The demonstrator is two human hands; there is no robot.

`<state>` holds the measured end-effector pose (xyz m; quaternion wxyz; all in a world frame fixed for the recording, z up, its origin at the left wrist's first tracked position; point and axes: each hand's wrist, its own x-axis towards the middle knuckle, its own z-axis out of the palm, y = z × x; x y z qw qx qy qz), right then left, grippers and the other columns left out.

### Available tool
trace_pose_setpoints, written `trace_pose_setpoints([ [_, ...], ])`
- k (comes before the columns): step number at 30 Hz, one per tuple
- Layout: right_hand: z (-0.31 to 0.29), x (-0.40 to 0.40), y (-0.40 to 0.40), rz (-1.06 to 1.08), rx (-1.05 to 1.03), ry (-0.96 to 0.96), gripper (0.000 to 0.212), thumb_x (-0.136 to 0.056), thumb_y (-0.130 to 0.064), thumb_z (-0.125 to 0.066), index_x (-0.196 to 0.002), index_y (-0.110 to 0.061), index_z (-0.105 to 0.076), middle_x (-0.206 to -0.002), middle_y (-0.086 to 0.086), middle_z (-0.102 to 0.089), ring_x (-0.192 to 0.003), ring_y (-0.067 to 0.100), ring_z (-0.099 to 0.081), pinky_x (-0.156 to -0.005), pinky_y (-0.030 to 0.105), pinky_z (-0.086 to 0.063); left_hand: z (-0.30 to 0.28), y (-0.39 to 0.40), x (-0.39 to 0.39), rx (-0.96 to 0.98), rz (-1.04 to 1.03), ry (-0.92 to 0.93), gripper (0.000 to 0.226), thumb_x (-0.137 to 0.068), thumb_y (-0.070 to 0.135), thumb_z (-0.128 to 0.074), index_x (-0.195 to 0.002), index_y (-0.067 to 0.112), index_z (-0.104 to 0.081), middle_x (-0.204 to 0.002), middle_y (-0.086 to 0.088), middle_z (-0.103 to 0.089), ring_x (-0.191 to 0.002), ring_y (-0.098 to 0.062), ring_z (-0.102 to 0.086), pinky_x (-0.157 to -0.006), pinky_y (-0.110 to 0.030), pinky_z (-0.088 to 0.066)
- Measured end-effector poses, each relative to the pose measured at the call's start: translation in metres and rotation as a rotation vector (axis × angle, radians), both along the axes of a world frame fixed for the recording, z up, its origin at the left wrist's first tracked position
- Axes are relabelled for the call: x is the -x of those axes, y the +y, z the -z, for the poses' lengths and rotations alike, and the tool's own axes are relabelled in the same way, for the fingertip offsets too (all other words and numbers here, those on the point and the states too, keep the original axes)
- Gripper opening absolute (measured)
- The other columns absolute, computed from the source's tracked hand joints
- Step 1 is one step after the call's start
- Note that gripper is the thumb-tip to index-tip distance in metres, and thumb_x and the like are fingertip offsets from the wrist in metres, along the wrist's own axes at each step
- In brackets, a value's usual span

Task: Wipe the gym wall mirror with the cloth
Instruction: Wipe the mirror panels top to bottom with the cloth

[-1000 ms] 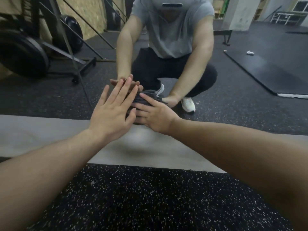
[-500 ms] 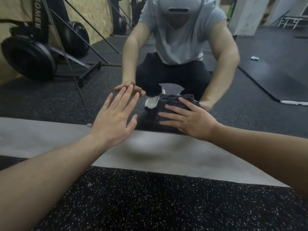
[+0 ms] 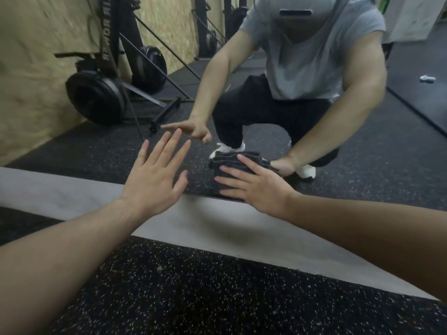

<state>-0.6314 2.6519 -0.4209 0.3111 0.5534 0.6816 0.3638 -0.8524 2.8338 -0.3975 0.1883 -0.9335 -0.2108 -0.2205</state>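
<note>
the cloth [image 3: 229,165], a dark folded pad, lies flat against the mirror [image 3: 362,141] just above its bottom edge, its long axis running roughly sideways. the right hand [image 3: 254,187] covers it from below and the right, fingers straight and spread, pressing it to the glass. any further wipe will likely slide along that bottom edge. the left hand [image 3: 154,175] is left of the cloth and apart from it, fingers straight and fanned wide, holding nothing; whether it touches the mirror i cannot tell.
</note>
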Motion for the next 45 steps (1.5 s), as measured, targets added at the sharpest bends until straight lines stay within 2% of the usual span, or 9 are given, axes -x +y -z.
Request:
trace_pose_setpoints([
  [14, 0.006, 0.105, 0.165, 0.026, -0.035, -0.045, 0.058, -0.110, -0.046, -0.022, -0.165, -0.035, -0.004, -0.173, -0.002, 0.009, -0.158, 0.027, 0.014, -0.108, 0.061, 0.037, -0.004, 0.145, 0.044, -0.167, 0.265, -0.160, 0.067, -0.101, 0.038, -0.032, -0.163, 0.021, -0.015, -0.171, -0.007, 0.000, -0.159, -0.025, -0.001, -0.128, -0.053, -0.004],
  [16, -0.010, 0.104, 0.162, 0.024, -0.035, -0.050, 0.058, -0.110, -0.046, -0.021, -0.164, -0.035, -0.003, -0.173, -0.003, 0.008, -0.158, 0.025, 0.012, -0.114, 0.058, 0.032, -0.007, 0.157, 0.041, -0.186, 0.324, -0.164, 0.066, -0.102, 0.037, -0.032, -0.164, 0.018, -0.019, -0.172, -0.009, -0.004, -0.159, -0.027, -0.005, -0.127, -0.056, -0.007],
  [20, -0.077, 0.085, 0.155, -0.057, -0.310, 0.022, 0.053, -0.107, -0.046, -0.041, -0.158, -0.038, -0.035, -0.168, -0.006, -0.028, -0.157, 0.021, -0.017, -0.126, 0.052, 0.005, -0.012, 0.176, 0.040, -0.257, 0.444, -0.212, 0.065, -0.105, 0.034, -0.034, -0.163, 0.011, -0.017, -0.171, -0.014, -0.014, -0.158, -0.030, -0.014, -0.125, -0.060, -0.015],
  [23, -0.097, 0.079, 0.155, -0.080, -0.411, 0.024, 0.051, -0.107, -0.046, -0.046, -0.157, -0.038, -0.040, -0.165, -0.005, -0.035, -0.154, 0.022, -0.023, -0.126, 0.054, -0.002, -0.024, 0.182, 0.039, -0.221, 0.517, -0.325, 0.063, -0.106, 0.032, -0.034, -0.163, 0.009, -0.020, -0.169, -0.014, -0.015, -0.158, -0.031, -0.012, -0.126, -0.058, -0.011],
  [29, -0.037, 0.098, 0.172, -0.023, -0.504, 0.061, 0.059, -0.105, -0.041, -0.047, -0.161, -0.036, -0.029, -0.168, -0.004, -0.027, -0.154, 0.027, -0.017, -0.124, 0.059, 0.007, -0.016, 0.188, 0.043, -0.232, 0.474, -0.255, 0.063, -0.105, 0.035, -0.033, -0.163, 0.012, -0.023, -0.171, -0.012, -0.014, -0.158, -0.031, -0.013, -0.126, -0.058, -0.014],
  [36, 0.045, 0.105, 0.172, 0.011, -0.211, -0.024, 0.065, -0.101, -0.041, -0.019, -0.162, -0.028, 0.002, -0.166, -0.003, 0.011, -0.159, 0.023, -0.007, -0.119, 0.060, 0.024, -0.001, 0.180, 0.041, -0.192, 0.434, -0.290, 0.064, -0.102, 0.032, -0.042, -0.162, 0.012, -0.029, -0.170, -0.014, -0.015, -0.158, -0.031, -0.010, -0.127, -0.056, -0.010],
  [40, 0.043, 0.103, 0.159, 0.041, 0.002, -0.069, 0.062, -0.103, -0.039, -0.006, -0.157, -0.026, 0.020, -0.161, -0.002, 0.030, -0.146, 0.026, 0.032, -0.108, 0.058, 0.038, 0.009, 0.166, 0.039, -0.170, 0.394, -0.258, 0.066, -0.102, 0.033, -0.041, -0.162, 0.012, -0.025, -0.171, -0.014, -0.010, -0.159, -0.030, -0.007, -0.128, -0.054, -0.010],
  [42, 0.027, 0.090, 0.145, 0.000, -0.009, -0.035, 0.059, -0.104, -0.038, -0.009, -0.160, -0.029, 0.008, -0.165, -0.005, 0.019, -0.150, 0.025, 0.028, -0.114, 0.054, 0.033, 0.009, 0.161, 0.039, -0.151, 0.370, -0.257, 0.066, -0.102, 0.035, -0.039, -0.162, 0.012, -0.025, -0.171, -0.014, -0.009, -0.159, -0.030, -0.006, -0.128, -0.053, -0.007],
  [45, -0.007, 0.063, 0.115, -0.048, -0.188, 0.081, 0.054, -0.106, -0.038, -0.026, -0.160, -0.035, -0.033, -0.168, -0.009, -0.021, -0.158, 0.020, -0.010, -0.127, 0.049, 0.009, -0.003, 0.155, 0.039, -0.160, 0.367, -0.278, 0.067, -0.101, 0.034, -0.040, -0.162, 0.012, -0.024, -0.171, -0.013, -0.011, -0.159, -0.028, -0.007, -0.128, -0.053, -0.005],
])
